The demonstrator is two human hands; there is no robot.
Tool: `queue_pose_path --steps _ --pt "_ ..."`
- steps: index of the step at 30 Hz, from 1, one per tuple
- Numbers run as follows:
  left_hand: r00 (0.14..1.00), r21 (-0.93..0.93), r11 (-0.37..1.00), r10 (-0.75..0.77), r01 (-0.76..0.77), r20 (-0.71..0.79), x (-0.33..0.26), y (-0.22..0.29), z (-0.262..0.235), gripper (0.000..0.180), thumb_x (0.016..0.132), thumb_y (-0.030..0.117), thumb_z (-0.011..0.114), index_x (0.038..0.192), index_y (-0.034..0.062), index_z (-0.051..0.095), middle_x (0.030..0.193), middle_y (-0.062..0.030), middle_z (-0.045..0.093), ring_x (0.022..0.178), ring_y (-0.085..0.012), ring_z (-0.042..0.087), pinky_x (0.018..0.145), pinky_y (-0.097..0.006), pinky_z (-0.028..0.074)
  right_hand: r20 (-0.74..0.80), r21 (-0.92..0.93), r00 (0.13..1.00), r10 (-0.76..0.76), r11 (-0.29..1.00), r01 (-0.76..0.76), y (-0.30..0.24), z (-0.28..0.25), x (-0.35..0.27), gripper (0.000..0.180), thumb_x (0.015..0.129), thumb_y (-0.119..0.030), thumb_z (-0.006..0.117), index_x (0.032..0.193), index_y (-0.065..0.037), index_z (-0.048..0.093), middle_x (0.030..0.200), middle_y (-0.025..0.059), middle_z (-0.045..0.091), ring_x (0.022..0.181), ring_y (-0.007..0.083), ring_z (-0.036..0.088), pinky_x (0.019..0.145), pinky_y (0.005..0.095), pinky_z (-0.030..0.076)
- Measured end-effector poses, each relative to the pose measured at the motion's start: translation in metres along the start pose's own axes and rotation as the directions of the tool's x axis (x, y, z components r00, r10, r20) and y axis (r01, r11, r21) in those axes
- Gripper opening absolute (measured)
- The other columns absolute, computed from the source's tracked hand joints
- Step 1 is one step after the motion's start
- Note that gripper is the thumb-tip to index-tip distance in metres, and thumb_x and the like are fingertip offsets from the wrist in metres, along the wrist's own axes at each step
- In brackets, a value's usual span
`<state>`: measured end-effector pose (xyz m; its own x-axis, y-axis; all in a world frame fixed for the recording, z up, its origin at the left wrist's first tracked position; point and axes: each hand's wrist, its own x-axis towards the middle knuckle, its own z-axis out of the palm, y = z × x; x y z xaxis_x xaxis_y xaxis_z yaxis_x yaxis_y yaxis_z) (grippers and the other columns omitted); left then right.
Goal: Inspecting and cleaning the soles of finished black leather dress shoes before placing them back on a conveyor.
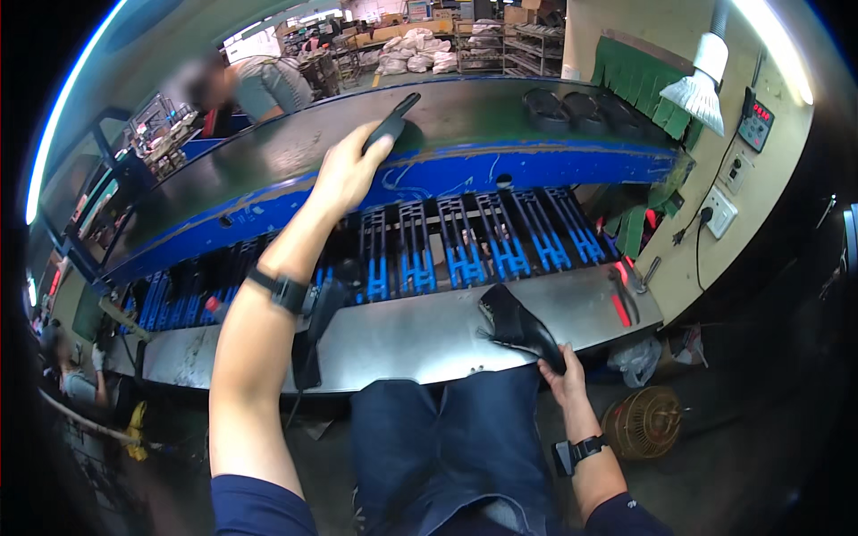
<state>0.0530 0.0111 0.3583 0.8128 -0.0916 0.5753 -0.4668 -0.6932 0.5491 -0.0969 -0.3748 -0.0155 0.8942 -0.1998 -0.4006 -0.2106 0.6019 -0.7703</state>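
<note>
My left hand (pixel 347 171) reaches far over the green conveyor belt (pixel 295 143). Its fingers are closed on a long black sole-shaped piece (pixel 394 120), held just above the belt or touching it; I cannot tell which. Close to my body, my right hand (pixel 565 377) grips one end of a black shoe upper (pixel 517 323). That upper lies tilted over the steel ledge (pixel 402 335), with loose threads or frayed edging on its left side. Several dark shoe pieces (pixel 581 109) sit together at the belt's right end.
Red-handled pliers (pixel 622 299) lie on the ledge's right. A dark angular object (pixel 315 335) stands left of my knees. Blue racks (pixel 460 237) fill the gap below the belt's blue side. A lamp (pixel 702 89) hangs at the right. A person (pixel 268 87) bends beyond the belt.
</note>
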Motion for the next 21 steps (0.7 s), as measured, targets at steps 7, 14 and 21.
queue_pose_path --steps 7,14,21 --pt "0.937 0.246 0.904 0.332 -0.349 0.109 -0.319 0.085 -0.003 0.05 0.061 0.027 0.087 0.101 0.006 0.067 0.104 -0.015 0.062 0.097 -0.0343 0.059 0.084 -0.046 0.046 0.539 -0.834 0.707 -0.458 -0.174 0.523 -0.017 -0.008 -0.018 0.06 0.077 -0.016 0.078 0.131 -0.001 0.055 0.107 0.0247 0.068 0.104 0.0444 0.064 0.09 0.0484 0.051" --pt "0.924 -0.009 0.989 -0.136 0.149 0.356 -0.497 0.055 0.057 0.038 0.084 0.029 0.076 0.111 0.0026 0.069 0.1 -0.0127 0.068 0.094 -0.0279 0.064 0.081 -0.039 0.053 0.799 -0.42 0.232 -0.555 -0.238 0.876 -0.156 0.138 -0.115 0.037 0.076 -0.016 0.08 0.107 -0.002 0.067 0.092 0.0133 0.07 0.087 0.0284 0.067 0.081 0.0392 0.054" --pt "0.857 0.182 0.838 -0.502 0.515 -0.118 -0.407 -0.049 0.072 0.061 0.079 0.029 0.08 0.126 -0.0034 0.061 0.137 -0.0252 0.052 0.129 -0.0409 0.048 0.105 -0.045 0.042 0.627 -0.344 0.72 -0.296 0.724 0.598 -0.098 0.092 -0.139 0.032 0.089 -0.018 0.068 0.114 0.0 0.062 0.101 0.0042 0.065 0.094 0.011 0.059 0.088 0.028 0.048"
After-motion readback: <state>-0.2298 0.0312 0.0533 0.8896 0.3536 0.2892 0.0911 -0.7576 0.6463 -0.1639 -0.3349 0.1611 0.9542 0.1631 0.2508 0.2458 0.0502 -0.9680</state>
